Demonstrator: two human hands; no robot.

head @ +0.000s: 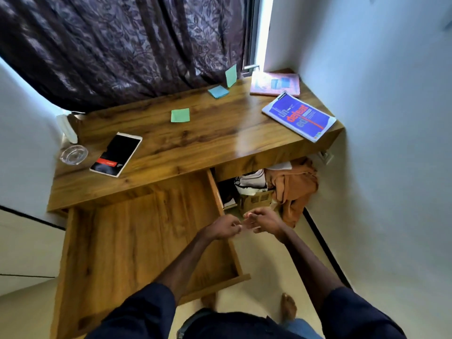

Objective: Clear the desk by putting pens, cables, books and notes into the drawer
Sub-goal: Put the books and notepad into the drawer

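Open drawer (146, 241), pale scrap (245, 226) between fingers (235, 224) of left hand (222, 228), right hand (266, 220)

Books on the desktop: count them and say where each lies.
3. A black book near the left end, a blue book at the right end, a pink book behind it in the corner. None looks hidden.

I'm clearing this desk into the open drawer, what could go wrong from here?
The blue book lies at the desk's right front corner, one corner seemingly past the edge; a nudge could drop it.
The glass dish sits beside the black book near the left edge; lifting the book might knock it off.
The green note leans upright against the curtain and could slip behind the desk.
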